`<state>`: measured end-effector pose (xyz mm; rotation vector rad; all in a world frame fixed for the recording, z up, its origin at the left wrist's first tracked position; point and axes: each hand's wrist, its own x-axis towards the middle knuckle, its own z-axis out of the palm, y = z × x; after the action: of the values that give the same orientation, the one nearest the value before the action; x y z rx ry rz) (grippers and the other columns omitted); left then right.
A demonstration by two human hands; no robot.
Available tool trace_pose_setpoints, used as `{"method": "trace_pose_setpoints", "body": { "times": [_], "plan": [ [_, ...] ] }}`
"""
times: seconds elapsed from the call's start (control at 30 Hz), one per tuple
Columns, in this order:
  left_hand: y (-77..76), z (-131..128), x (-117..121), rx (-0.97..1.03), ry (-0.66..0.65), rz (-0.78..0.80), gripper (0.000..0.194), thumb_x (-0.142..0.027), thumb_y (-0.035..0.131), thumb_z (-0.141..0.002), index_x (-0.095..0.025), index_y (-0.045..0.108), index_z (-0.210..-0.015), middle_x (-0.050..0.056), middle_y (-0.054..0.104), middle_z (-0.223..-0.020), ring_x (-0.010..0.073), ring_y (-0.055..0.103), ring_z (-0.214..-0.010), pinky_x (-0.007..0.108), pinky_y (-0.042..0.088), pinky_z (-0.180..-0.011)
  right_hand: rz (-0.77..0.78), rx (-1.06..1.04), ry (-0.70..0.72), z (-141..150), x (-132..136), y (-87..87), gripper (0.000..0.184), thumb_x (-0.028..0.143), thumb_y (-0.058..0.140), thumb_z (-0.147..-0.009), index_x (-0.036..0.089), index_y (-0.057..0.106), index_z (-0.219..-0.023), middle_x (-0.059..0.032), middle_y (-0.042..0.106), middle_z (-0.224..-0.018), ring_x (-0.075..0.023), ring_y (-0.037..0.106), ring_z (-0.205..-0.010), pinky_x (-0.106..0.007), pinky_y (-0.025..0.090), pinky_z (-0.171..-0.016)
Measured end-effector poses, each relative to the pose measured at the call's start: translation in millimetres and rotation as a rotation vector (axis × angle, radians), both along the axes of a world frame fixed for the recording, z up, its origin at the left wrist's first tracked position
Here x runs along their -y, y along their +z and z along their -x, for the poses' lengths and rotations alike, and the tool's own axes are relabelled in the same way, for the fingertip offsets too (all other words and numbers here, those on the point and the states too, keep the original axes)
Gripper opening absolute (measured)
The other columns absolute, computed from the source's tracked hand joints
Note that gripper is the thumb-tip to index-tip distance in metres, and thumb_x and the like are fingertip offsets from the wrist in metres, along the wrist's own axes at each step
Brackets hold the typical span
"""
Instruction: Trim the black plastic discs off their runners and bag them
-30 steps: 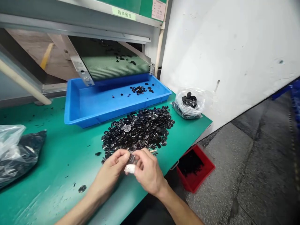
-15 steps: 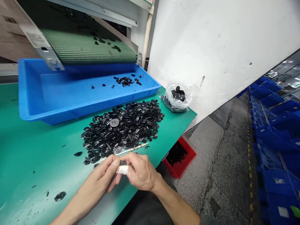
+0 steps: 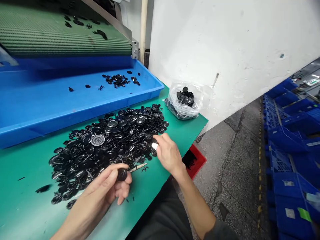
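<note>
Left hand (image 3: 98, 190) is clamped on a black round disc (image 3: 122, 174), thumb on top and fingers curled under it, held just above the green worktop (image 3: 25, 213), by the near edge of the pile. Disc looks like a moulded plastic button; too dark to make out detail. A thin pale strip (image 3: 138, 167) runs out from beside the disc over the worktop; can't tell if the two are joined.

Right hand (image 3: 168, 155) is apart from the left, reaching over the right edge of the pile, with fingers bunched and white tape (image 3: 155, 146) round one fingertip. Can't tell if it's pinching anything or touching the pieces.

Pile of black discs (image 3: 107, 146) sits loose on the worktop, mixed with small black bits, and one silver-faced disc (image 3: 98, 140) lies on top. Beyond it is a blue tray (image 3: 75, 110) with a few black pieces (image 3: 117, 80), under the end of a green ribbed conveyor belt (image 3: 62, 36). Clear plastic bag of black discs (image 3: 185, 100) is on the far corner of the worktop. Red bin (image 3: 193, 160) sits on the concrete floor (image 3: 225, 186), and blue crates (image 3: 287, 140) are stacked at right.
</note>
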<state>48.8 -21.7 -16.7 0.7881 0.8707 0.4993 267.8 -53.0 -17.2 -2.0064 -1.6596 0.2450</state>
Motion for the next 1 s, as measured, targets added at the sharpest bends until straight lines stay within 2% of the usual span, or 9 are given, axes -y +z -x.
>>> {"method": "trace_pose_setpoints", "body": {
  "times": [0.13, 0.23, 0.3, 0.4, 0.53, 0.67, 0.8, 0.9, 1.0],
  "plan": [
    [-1.6, -6, 1, 0.067, -0.069, 0.074, 0.035, -0.055, 0.066, -0.083, -0.02, 0.066, -0.088, 0.005, 0.065, -0.082, 0.0114, 0.048, -0.054, 0.024, 0.041, -0.048, 0.048, -0.001, 0.024, -17, -17, -5.4, 0.044, 0.005, 0.045, -0.086, 0.019, 0.062, -0.124, -0.0043, 0.06, -0.094, -0.0178, 0.058, -0.082, -0.027, 0.047, -0.074],
    [-1.6, -7, -1, 0.063, -0.124, 0.095, 0.038, -0.053, 0.067, -0.084, -0.018, 0.062, -0.071, 0.002, 0.06, -0.069, 0.0092, 0.041, -0.05, 0.023, 0.038, -0.049, 0.044, -0.026, 0.018, -20, -25, -6.7, 0.042, 0.005, 0.046, -0.083, 0.019, 0.064, -0.118, -0.0018, 0.059, -0.086, -0.0169, 0.056, -0.077, -0.026, 0.044, -0.069],
    [-1.7, -7, -2, 0.064, -0.165, 0.116, 0.035, -0.05, 0.067, -0.085, -0.018, 0.064, -0.072, 0.001, 0.057, -0.063, 0.0082, 0.038, -0.049, 0.023, 0.037, -0.05, 0.041, -0.048, 0.038, -23, -29, -8.1, 0.035, 0.004, 0.046, -0.082, 0.02, 0.066, -0.106, -0.0005, 0.057, -0.082, -0.0158, 0.054, -0.073, -0.026, 0.041, -0.066],
    [-2.9, -6, -4, 0.065, -0.141, 0.134, 0.028, -0.046, 0.068, -0.086, -0.018, 0.069, -0.084, 0.002, 0.063, -0.074, 0.0062, 0.037, -0.049, 0.022, 0.035, -0.05, 0.009, -0.06, 0.086, -31, -33, -11.1, 0.025, 0.004, 0.046, -0.083, 0.019, 0.066, -0.085, 0.0, 0.056, -0.079, -0.0144, 0.052, -0.07, -0.026, 0.039, -0.065],
    [-3.8, -6, -6, 0.096, -0.089, 0.127, 0.028, -0.045, 0.07, -0.084, -0.021, 0.069, -0.098, 0.003, 0.065, -0.086, 0.0064, 0.038, -0.049, 0.023, 0.033, -0.048, -0.09, -0.087, 0.104, -31, -28, -5.9, 0.024, 0.005, 0.046, -0.086, 0.018, 0.066, -0.083, -0.0019, 0.059, -0.083, -0.0148, 0.055, -0.075, -0.027, 0.041, -0.07],
    [-3.4, -7, -4, 0.002, -0.096, -0.01, 0.038, -0.051, 0.065, -0.086, -0.025, 0.063, -0.113, 0.003, 0.065, -0.085, 0.011, 0.045, -0.053, 0.026, 0.038, -0.051, -0.169, -0.343, 0.095, 3, -13, 8.9, 0.018, 0.009, 0.056, -0.086, 0.021, 0.068, -0.08, -0.0021, 0.061, -0.089, -0.0138, 0.058, -0.08, -0.025, 0.046, -0.069],
    [-7.2, -4, 3, -0.217, -0.099, -0.295, 0.053, -0.052, 0.069, -0.08, -0.029, 0.057, -0.127, 0.003, 0.067, -0.084, 0.0208, 0.058, -0.067, 0.031, 0.046, -0.064, -0.098, -0.715, 0.19, 51, 3, 9.0, 0.014, 0.007, 0.062, -0.08, 0.02, 0.068, -0.078, -0.0002, 0.062, -0.09, -0.0107, 0.062, -0.077, -0.019, 0.048, -0.059],
    [-12.7, -1, 8, -0.296, -0.118, -0.427, 0.044, -0.051, 0.06, -0.086, -0.028, 0.062, -0.124, 0.002, 0.063, -0.07, 0.0233, 0.057, -0.066, 0.032, 0.045, -0.066, -0.028, -0.732, 0.131, 68, 10, 2.8, 0.011, 0.011, 0.063, -0.079, 0.021, 0.066, -0.082, 0.002, 0.061, -0.085, -0.0083, 0.057, -0.065, -0.019, 0.048, -0.057],
    [-16.0, -1, 10, -0.317, -0.117, -0.464, 0.041, -0.052, 0.06, -0.085, -0.028, 0.065, -0.117, 0.002, 0.061, -0.065, 0.0233, 0.054, -0.061, 0.032, 0.043, -0.06, 0.042, -0.585, 0.101, 69, 10, 2.0, 0.018, 0.015, 0.061, -0.08, 0.021, 0.063, -0.097, 0.0014, 0.059, -0.085, -0.0096, 0.055, -0.063, -0.021, 0.049, -0.059]
  ]
}}
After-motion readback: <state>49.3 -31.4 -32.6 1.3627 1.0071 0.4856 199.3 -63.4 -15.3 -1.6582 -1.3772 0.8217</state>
